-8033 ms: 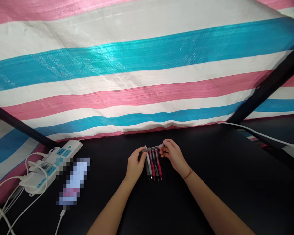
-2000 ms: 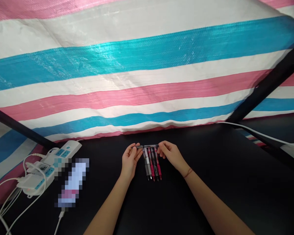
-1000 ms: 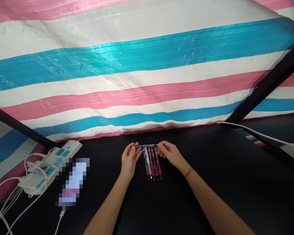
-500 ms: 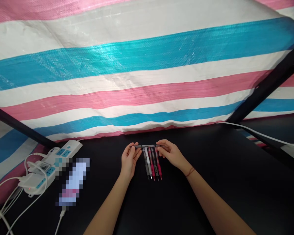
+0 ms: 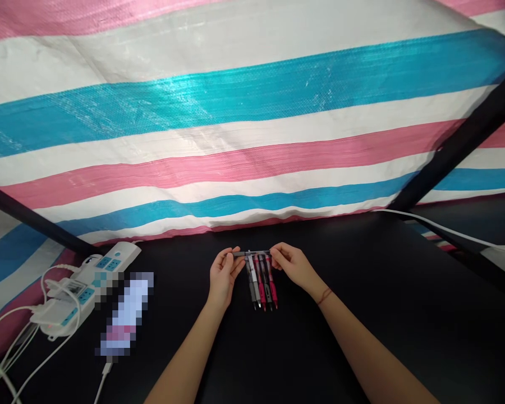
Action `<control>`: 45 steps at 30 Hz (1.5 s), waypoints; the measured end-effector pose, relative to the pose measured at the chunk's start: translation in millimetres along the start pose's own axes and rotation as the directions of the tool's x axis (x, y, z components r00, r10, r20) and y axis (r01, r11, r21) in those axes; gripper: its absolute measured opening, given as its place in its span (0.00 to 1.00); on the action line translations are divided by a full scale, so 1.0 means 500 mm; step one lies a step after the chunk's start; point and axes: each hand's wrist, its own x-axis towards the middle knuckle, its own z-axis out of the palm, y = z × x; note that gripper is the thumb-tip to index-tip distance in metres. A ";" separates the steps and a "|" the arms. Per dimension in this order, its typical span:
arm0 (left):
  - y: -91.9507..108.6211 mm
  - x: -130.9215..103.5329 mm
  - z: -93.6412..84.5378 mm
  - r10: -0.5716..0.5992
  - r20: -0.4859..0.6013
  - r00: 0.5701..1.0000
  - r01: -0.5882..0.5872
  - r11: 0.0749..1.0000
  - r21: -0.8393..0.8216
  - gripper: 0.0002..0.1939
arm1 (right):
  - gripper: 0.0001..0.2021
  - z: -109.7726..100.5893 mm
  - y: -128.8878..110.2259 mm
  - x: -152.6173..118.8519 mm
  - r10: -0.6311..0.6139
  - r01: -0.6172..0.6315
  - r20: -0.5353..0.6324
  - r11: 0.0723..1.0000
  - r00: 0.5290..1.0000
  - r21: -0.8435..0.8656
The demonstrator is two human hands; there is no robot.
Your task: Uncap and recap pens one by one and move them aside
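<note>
Striped tarpaulin (image 5: 252, 163) backs the black table (image 5: 328, 348). At lower centre, a gray-gripped pen (image 5: 256, 252) is pinched in the fingers of left hand (image 5: 222, 275) and right hand (image 5: 293, 265), over the upper ends of five pens (image 5: 262, 289); a light, level hold should avoid nudging them.

Free tabletop (image 5: 263, 359) nearside of the pens (image 5: 262, 289)

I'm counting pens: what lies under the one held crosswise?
Five pens, side by side on the black tabletop; where the held grey pen crosses their upper ends, what it covers is hidden.
</note>
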 end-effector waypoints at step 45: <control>-0.007 -0.079 0.049 0.020 0.302 0.953 -0.178 0.845 0.505 0.13 | 0.21 0.025 -0.053 -0.010 -0.012 0.151 -0.350 0.916 0.937 0.372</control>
